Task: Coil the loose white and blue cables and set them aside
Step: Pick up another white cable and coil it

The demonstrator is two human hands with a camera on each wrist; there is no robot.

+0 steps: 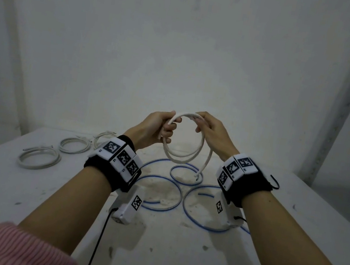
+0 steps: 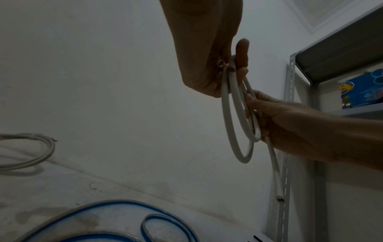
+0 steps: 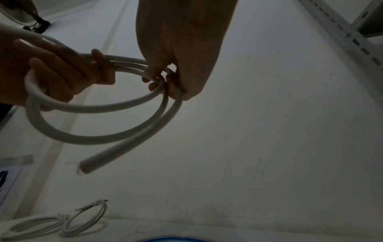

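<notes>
Overhead of the table [image 1: 171, 259], both hands are raised well above its surface, with open air beneath them and a bare white wall behind. The left hand [image 1: 153, 128] curls its fingers round one side of a white cable [image 1: 185, 157], and the right hand [image 1: 212, 130] pinches the opposite, upper side, so the cable hangs between them as a round coil of about two loops. Its free tail drops from the right hand toward the table, the cut end hanging just above the blue cable [image 1: 186, 176] below. The white cable is smooth, round and fairly stiff, holding its curve. On the table the blue cable lies loose in three broad flat rings, thin and glossy, with short ends showing inside two of them. At the far left of the table, well apart from the blue rings, sit three finished white coils [image 1: 39, 158], laid in a row running back toward the wall. The table top is pale, scuffed and stained, its far edge meeting the wall and its left edge falling away near the coils. A perforated metal shelf upright [image 1: 344, 109] stands close at the right. Both wrists wear black bands with square-patterned white blocks, and pink ribbed sleeves [image 1: 17, 249] show at the bottom.
</notes>
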